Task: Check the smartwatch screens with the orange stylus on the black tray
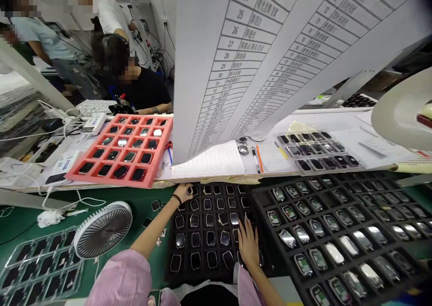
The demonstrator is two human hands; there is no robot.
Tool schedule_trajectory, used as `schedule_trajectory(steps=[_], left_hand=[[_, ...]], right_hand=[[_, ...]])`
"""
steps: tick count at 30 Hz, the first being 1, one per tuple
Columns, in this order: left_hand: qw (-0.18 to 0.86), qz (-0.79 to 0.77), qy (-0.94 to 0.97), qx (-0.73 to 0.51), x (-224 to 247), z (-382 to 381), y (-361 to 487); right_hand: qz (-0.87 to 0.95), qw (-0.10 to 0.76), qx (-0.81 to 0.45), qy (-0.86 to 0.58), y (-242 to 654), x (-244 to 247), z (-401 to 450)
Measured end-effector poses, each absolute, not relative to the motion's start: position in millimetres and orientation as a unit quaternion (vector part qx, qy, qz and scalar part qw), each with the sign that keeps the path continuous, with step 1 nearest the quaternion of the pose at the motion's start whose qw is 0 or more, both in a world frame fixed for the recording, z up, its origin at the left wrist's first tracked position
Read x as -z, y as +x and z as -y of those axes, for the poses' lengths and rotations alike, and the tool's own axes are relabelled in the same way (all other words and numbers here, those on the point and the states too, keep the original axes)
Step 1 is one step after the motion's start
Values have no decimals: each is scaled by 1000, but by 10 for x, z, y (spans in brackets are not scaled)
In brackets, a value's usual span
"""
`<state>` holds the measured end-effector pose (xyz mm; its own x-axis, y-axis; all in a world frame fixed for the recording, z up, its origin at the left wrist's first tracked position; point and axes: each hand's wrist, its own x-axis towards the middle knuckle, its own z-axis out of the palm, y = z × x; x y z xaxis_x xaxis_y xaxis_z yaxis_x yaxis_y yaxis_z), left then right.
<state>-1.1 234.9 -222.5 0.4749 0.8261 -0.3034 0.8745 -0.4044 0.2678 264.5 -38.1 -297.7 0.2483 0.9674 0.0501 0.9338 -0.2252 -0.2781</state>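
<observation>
Holding the left hand (183, 192) at a watch case (195, 190) in the black foam tray's (203, 249) far-left corner, too hidden to tell if gripping; spreading the right hand (249, 245) open over the tray's right side; seemingly handling single pieces, calling for light fingertips.

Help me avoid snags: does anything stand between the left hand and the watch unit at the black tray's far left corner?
Nothing visible: the left hand is at the watch unit, with the white fan off leftward.
</observation>
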Motion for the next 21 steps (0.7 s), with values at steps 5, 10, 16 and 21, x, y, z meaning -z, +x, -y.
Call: schedule_trajectory(steps=[5, 10, 16, 21], left_hand=[[221, -495, 837, 81, 2353, -2399, 333], [227, -492, 837, 74, 2311, -2360, 311], [254, -451, 852, 71, 2238, -2357, 688], [276, -443, 848, 90, 2323, -2378, 1065]], right_hand=[[609, 136, -68, -778, 2651, 3001, 384], [607, 134, -61, -781, 2650, 3012, 383], [609, 142, -65, -777, 2664, 3039, 382], [604, 144, -83, -779, 2670, 3013, 366]])
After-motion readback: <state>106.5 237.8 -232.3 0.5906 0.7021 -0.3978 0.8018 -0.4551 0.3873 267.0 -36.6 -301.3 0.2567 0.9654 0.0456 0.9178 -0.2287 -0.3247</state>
